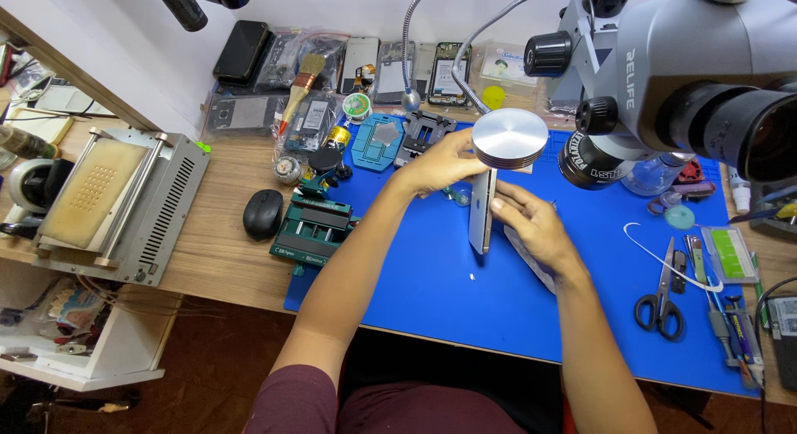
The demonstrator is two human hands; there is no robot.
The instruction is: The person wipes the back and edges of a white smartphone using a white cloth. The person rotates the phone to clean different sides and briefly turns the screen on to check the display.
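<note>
Plenty of bare blue rubber mat below both hands, right up to the near edge of the wooden table; above them it's crowded with tools and phone parts. The slim silver phone stands on its edge between the hands. Left hand curls round its top end, right hand pinches its side, fingers pressed together. One black mouse well left of the left hand, one pair of black-handled scissors right of the right hand.

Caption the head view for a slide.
Both hands, left hand and right hand, hold a phone on edge over a blue work mat beneath a microscope.
</note>
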